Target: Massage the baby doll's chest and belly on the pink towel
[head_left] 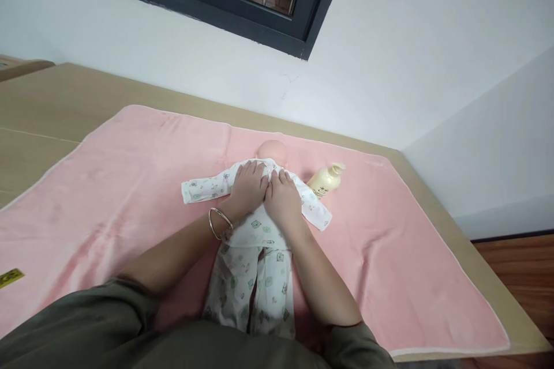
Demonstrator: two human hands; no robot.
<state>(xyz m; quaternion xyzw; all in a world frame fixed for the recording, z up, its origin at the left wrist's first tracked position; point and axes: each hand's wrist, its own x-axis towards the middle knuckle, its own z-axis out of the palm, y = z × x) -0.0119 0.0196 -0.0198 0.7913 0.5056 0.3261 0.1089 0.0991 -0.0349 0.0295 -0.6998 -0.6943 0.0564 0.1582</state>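
Baby doll (272, 151), one: lying on pink blanket (402, 230), centre. Printed white top (255, 230) and printed trousers (276, 288): covering torso and legs, so clothing is seemingly done. Left hand (249, 189), right hand (284, 200): resting palm-down on the chest, fingers extended, gripping nothing visible. Outstanding, by judgement: the chest contact, both hands engaging there. Pump bottle (328, 179): leaning beside one sleeve, untouched.

I am watching left hand (250, 185) and right hand (283, 196) resting palms-down on printed white top (254, 232) of doll (272, 151). Doll is lying on pink blanket (415, 248); pump bottle (325, 180) is showing just beside sleeve (317, 211).
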